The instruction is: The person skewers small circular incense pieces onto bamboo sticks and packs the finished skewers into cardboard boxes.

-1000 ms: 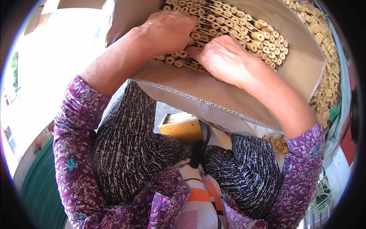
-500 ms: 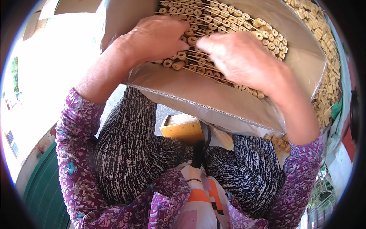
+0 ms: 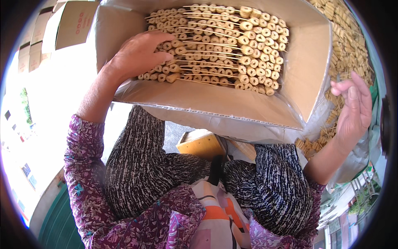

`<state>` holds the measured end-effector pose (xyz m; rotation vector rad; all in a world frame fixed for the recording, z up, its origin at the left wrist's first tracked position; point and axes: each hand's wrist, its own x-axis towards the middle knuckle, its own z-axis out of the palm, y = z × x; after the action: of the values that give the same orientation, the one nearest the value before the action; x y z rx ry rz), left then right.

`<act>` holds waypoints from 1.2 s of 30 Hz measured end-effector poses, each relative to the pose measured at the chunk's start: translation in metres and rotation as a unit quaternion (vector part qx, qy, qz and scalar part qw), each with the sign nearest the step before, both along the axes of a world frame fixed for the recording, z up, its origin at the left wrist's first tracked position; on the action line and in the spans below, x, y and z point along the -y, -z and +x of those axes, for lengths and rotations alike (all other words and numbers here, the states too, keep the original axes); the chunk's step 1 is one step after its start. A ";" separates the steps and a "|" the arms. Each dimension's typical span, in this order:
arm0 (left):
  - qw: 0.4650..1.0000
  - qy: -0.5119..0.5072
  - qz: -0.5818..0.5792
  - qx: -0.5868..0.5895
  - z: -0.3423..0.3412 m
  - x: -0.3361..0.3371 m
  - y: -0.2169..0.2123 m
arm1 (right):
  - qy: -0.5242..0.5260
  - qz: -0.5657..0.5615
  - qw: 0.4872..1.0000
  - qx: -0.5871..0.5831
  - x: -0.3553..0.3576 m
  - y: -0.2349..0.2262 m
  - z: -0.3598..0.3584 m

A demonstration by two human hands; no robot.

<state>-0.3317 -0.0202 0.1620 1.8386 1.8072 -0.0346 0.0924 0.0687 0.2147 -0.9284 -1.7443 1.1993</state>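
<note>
Skewers of hollow, tan rolls (image 3: 211,39) lie packed in rows inside a lined cardboard box (image 3: 215,97), their thin sticks running crosswise. Over the left end of the rows rests my left hand (image 3: 139,56), its thumb and fingers apart, touching the rolls and holding nothing I can see. Outside the box on the right, my right hand (image 3: 354,108) is raised beside a heap of more skewers (image 3: 344,41). Its fingers are loosely bent and apart, with nothing visible in them.
Brown cartons (image 3: 76,25) stand at the far left. A small wooden stool or box (image 3: 201,143) sits between my legs, under the cardboard box's near edge. Pale sheeting (image 3: 352,166) lies below the heap at the right.
My right hand has left the rows and moved right, out past the box wall. My left hand has shifted slightly left and down. The box appears farther left in view.
</note>
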 end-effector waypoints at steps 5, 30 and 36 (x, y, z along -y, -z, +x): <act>0.997 -0.055 -0.060 -0.017 -0.001 0.000 -0.019 | 0.210 -0.091 0.973 -0.033 0.013 0.066 0.076; 0.900 0.338 0.272 0.050 0.303 0.030 -0.031 | 0.387 -0.105 0.646 0.649 0.224 0.243 0.297; 0.908 0.283 0.308 0.011 0.301 0.043 -0.046 | 0.141 0.117 0.603 0.776 0.191 0.227 0.329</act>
<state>-0.0304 -0.0631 0.2085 2.7435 1.2776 0.3801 0.4212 -0.1220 -0.0122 -2.2845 -2.6185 -0.4879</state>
